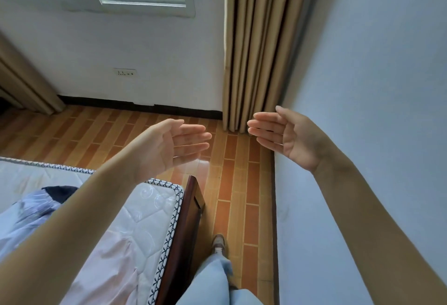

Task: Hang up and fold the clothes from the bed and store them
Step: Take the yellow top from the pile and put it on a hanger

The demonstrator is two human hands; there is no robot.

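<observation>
Clothes are seen lying on the bed, below and left of the raised hands; nearer them, the left hand is held flat and empty, as is the right hand

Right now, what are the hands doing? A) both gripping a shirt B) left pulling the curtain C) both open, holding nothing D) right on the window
C: the left hand and right hand are raised with straight fingers and hold nothing; the clothes lie on the bed.
</observation>
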